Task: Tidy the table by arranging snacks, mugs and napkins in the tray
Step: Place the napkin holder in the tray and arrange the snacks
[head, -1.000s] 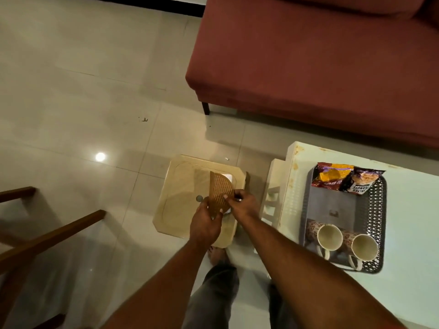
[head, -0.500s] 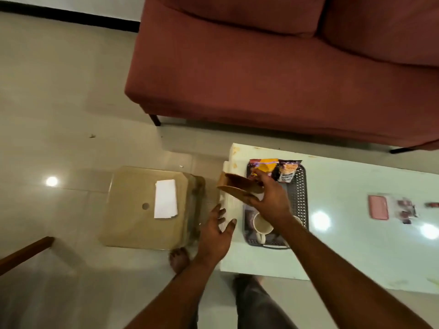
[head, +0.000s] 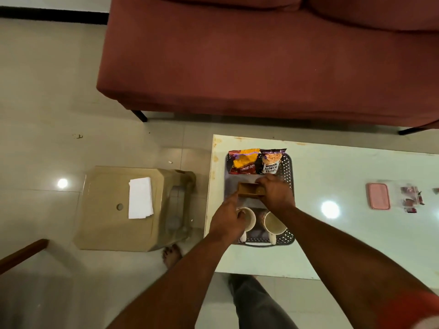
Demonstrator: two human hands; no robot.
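Napkin holder, a small brown wooden-looking stand, is being set into the middle of the dark perforated tray, between the snack packets at the tray's far end and the mugs at its near end. It is gripped at its right end by the right hand, whose fingers are closed over it, while the left hand steadies its left end with an extended fingertip; whether the remaining left fingers are curled on anything cannot be told. Whether the holder's base already rests on the tray floor cannot be told either.

Two packets, one red and orange and one marked salted peanuts, lie side by side in the tray. Two pale mugs stand upright, one partly hidden under the left hand.

A folded white stack of napkins lies outside the tray, on a beige plastic stool well to the tray's left, beyond the edge of the white surface.

The holder is judged stiff and light, best held by its end walls and lowered level. The napkins are judged soft, light and prone to fanning apart, so the stack would best be pinched across its whole thickness at a short edge and slid upright into the holder's slot.
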